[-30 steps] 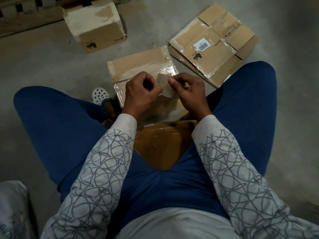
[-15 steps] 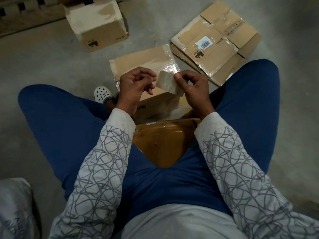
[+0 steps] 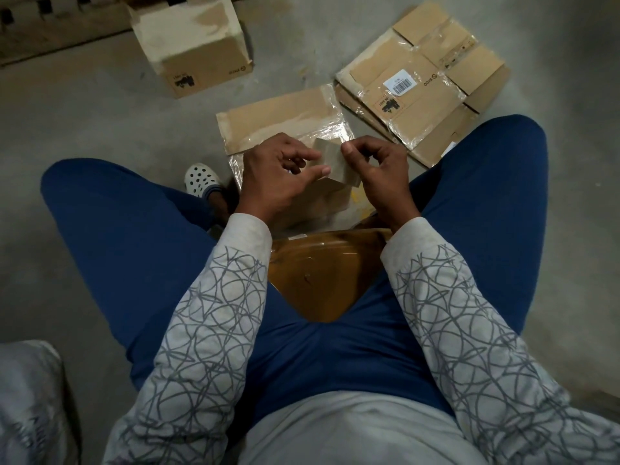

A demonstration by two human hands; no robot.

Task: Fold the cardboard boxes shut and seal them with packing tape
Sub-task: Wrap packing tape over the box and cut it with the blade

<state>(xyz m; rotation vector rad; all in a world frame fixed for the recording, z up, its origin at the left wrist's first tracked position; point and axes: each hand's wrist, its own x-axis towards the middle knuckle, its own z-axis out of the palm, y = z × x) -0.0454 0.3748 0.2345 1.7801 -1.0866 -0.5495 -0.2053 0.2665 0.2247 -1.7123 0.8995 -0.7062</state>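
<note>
Between both sets of fingertips there's a tan tape strip [image 3: 336, 160], held up off the floor and tilted. The right hand [image 3: 379, 172] has its thumb and forefinger pinching the strip's far right corner, other fingers curled in. The left hand [image 3: 275, 176] has its thumb stretched out against the strip's near left edge with the fingers loosely curled behind it. Honestly can't tell if that one's actually gripping.

Straight under the fingers lies a flattened box [image 3: 285, 119] with plastic film on it. Past the right fingertips is a second flat box [image 3: 412, 95] with a barcode label. Well beyond the left fingers sits a made-up box [image 3: 194, 52]. Just left of the left knuckles, a white clog [image 3: 201, 177].
</note>
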